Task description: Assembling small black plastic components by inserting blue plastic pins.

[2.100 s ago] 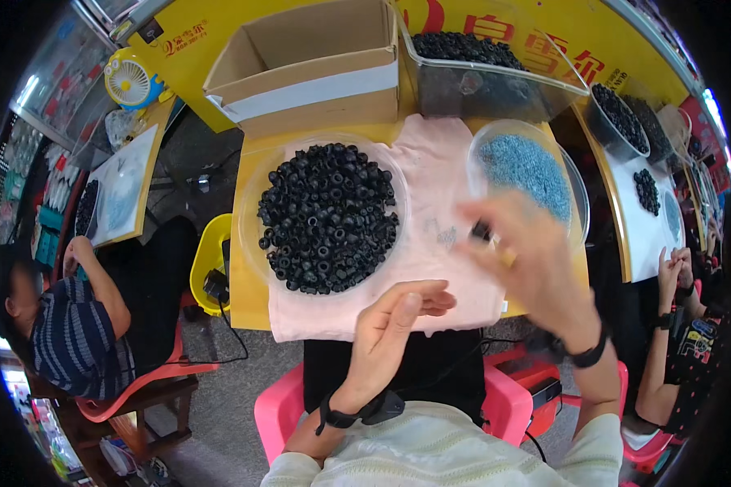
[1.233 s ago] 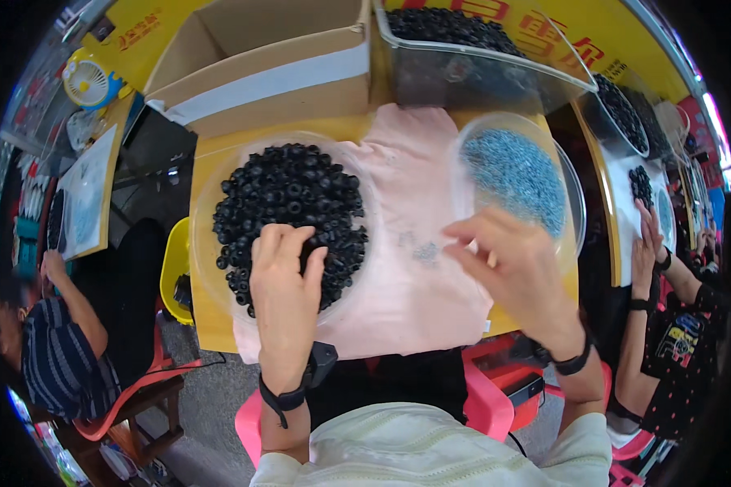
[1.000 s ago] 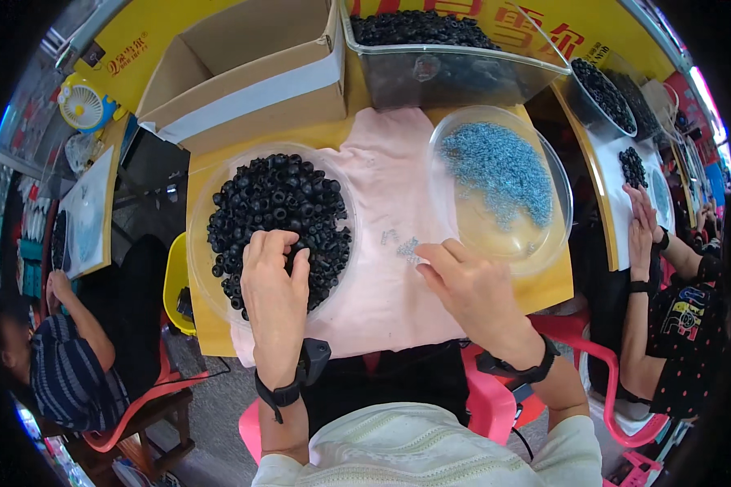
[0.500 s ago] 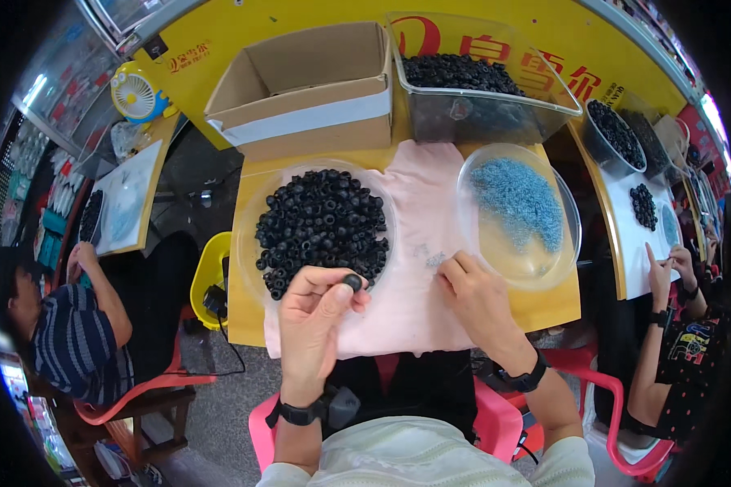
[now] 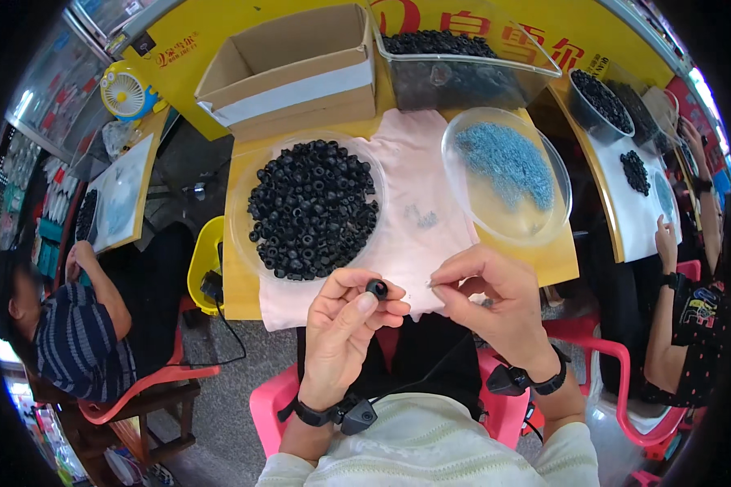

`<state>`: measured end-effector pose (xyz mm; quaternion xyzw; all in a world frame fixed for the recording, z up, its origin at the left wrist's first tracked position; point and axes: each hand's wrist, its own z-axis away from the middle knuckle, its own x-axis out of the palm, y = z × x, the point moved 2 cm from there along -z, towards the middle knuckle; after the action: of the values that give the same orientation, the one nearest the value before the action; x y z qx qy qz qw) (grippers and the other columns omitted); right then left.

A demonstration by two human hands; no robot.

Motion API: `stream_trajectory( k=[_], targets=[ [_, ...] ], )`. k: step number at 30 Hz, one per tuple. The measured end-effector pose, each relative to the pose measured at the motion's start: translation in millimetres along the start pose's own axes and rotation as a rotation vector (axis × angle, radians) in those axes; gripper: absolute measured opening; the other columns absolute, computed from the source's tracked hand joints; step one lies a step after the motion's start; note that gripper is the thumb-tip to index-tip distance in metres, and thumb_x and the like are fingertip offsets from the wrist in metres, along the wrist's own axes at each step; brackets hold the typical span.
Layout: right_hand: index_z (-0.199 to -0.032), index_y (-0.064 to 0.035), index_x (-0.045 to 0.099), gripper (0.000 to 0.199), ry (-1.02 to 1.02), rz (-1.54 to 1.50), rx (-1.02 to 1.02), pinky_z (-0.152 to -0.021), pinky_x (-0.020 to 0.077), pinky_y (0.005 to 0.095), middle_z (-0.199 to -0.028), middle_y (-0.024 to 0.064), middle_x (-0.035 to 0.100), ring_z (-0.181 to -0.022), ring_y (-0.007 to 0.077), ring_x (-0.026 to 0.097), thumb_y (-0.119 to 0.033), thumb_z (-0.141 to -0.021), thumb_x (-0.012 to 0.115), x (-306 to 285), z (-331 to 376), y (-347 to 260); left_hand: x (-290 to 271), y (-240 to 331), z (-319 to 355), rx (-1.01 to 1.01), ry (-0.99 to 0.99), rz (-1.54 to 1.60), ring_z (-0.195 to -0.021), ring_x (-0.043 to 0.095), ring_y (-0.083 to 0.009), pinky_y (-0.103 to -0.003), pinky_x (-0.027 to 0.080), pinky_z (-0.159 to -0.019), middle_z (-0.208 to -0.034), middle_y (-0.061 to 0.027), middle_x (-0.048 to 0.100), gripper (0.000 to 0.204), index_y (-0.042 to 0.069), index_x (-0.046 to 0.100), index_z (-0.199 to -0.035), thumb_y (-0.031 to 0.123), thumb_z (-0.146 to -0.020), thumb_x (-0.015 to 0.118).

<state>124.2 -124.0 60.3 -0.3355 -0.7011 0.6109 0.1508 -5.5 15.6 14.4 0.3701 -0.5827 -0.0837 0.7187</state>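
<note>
My left hand (image 5: 341, 333) pinches a small round black part with a hole in it (image 5: 377, 288) between thumb and fingers, hole showing. To its right, my right hand (image 5: 499, 304) has thumb and forefinger pressed together around a tiny pale piece (image 5: 430, 283), too small to name. Both hands are over the near edge of a pink cloth (image 5: 414, 162). Beyond my left hand, a clear round tray (image 5: 237, 243) holds a heap of similar black parts (image 5: 313, 211). At the right, another clear round tray (image 5: 565, 203) holds tiny blue pieces (image 5: 503, 166). Small greyish pieces (image 5: 421, 217) lie on the cloth.
An open cardboard box (image 5: 292, 97) and a clear bin of black parts (image 5: 463, 85) stand along the table's back. A yellow bucket (image 5: 207, 268) is at the left. People work at side tables, one on the left (image 5: 81, 333), another on the right (image 5: 690, 341).
My right hand has come up off the cloth, back toward me, with a tiny piece at its fingertips. My left hand has moved right with the black part, its hole now showing.
</note>
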Motion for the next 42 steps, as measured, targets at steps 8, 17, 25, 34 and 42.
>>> stream_trajectory(
  k=[8,17,25,34,42],
  targets=[
    [-0.1,-0.0017,0.068,0.021,-0.042,0.089,-0.232,-0.061,0.0541,0.0246,-0.091,0.0092,0.067,-0.074,0.0142,0.066,0.002,-0.08,0.072,6,12,-12,13,-11,14,-0.001,0.016,-0.118,-0.088,0.07,-0.0245,-0.034,0.059,-0.08,-0.102,-0.0163,0.067,0.021,-0.005,0.057,-0.111,-0.004,-0.09,0.06],
    [-0.099,-0.0018,0.069,0.026,-0.021,0.295,-0.375,-0.061,0.0533,0.027,-0.088,0.0093,0.065,-0.075,0.0198,0.065,0.003,-0.074,0.074,8,16,-15,12,-16,15,-0.003,-0.006,-0.185,-0.087,0.068,-0.0194,-0.029,0.056,-0.078,-0.098,-0.013,0.067,0.021,-0.003,0.06,-0.109,-0.003,-0.088,0.063],
    [-0.112,-0.005,0.069,0.037,-0.005,0.37,-0.423,-0.058,0.0509,0.0274,-0.093,0.008,0.063,-0.077,0.0196,0.062,-0.004,-0.076,0.074,22,11,-1,-2,-30,9,-0.115,0.046,0.118,-0.087,0.065,-0.0152,-0.029,0.054,-0.078,-0.102,-0.0106,0.065,0.019,0.0,0.058,-0.111,0.005,-0.093,0.059],
    [-0.101,-0.0038,0.068,0.021,-0.053,0.343,-0.185,-0.06,0.0507,0.031,-0.085,0.0096,0.062,-0.073,0.0223,0.062,-0.007,-0.08,0.071,22,-38,15,-30,-29,-5,-0.118,0.048,0.16,-0.081,0.061,-0.0155,-0.027,0.051,-0.071,-0.097,-0.0113,0.064,0.021,0.001,0.058,-0.106,0.012,-0.089,0.064],
    [-0.087,-0.0074,0.067,0.014,-0.062,0.754,-0.246,-0.066,0.0493,0.0363,-0.083,0.0052,0.064,-0.08,0.0242,0.062,-0.018,-0.079,0.072,66,-102,66,-36,-19,-3,-0.073,-0.007,0.13,-0.073,0.062,-0.0172,-0.027,0.051,-0.065,-0.091,-0.0131,0.065,0.019,0.002,0.059,-0.103,0.005,-0.085,0.063]
  ],
)
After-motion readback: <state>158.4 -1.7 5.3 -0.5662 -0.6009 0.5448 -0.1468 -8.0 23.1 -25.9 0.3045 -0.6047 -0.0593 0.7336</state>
